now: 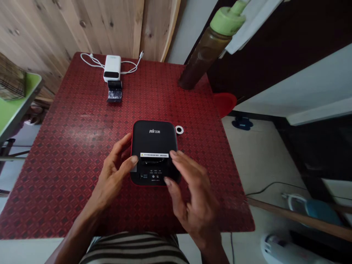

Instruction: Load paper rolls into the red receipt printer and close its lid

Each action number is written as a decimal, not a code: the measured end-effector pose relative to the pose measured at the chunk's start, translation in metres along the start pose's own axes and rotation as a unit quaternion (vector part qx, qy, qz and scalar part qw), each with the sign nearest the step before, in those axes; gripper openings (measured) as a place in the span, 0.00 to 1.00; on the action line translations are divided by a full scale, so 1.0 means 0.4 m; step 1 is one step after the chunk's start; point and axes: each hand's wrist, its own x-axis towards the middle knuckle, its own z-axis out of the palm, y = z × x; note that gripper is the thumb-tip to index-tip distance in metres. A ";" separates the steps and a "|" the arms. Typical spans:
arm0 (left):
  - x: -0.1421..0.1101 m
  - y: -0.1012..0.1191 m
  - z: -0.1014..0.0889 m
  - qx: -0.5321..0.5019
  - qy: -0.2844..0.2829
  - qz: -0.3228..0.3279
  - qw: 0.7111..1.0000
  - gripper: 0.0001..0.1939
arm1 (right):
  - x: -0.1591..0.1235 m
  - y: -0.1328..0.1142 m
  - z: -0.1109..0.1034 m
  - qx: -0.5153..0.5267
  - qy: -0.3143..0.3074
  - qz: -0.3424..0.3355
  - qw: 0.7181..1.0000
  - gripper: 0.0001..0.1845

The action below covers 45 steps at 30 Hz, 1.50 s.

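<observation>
A black box-shaped device (pixel 154 141) with rounded corners, red side edges and white lettering lies on the table. A dark slot, a white warning strip and small buttons show on its near half; it looks like a label printer. My left hand (pixel 114 172) grips its left side, the thumb on the top edge and the fingers along the side. Over the right edge hovers my right hand (pixel 191 190), fingers stretched and apart from the thumb, the fingertips at or touching the top surface. A small white disc with a black centre (pixel 179 129) lies by the device's right side.
The red patterned table (pixel 82 146) holds a white power bank (pixel 112 66) with a white cable and a black strip (pixel 114 91) before it. A tall brown bottle (pixel 202 51) with a green cap stands at the back right. A red stool (pixel 225 102) is beyond the right edge.
</observation>
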 end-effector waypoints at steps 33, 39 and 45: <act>-0.026 -0.031 -0.001 -0.026 0.005 0.010 1.000 0.35 | -0.123 0.033 0.013 0.041 -0.007 0.192 0.980 0.32; -0.021 -0.048 -0.015 -0.020 -0.018 0.026 0.999 0.35 | 0.062 0.054 -0.028 -0.009 -0.020 0.015 1.000 0.19; -0.019 -0.048 -0.017 -0.007 -0.021 0.040 0.999 0.35 | 0.237 0.044 0.066 -0.119 -0.295 -0.038 0.947 0.13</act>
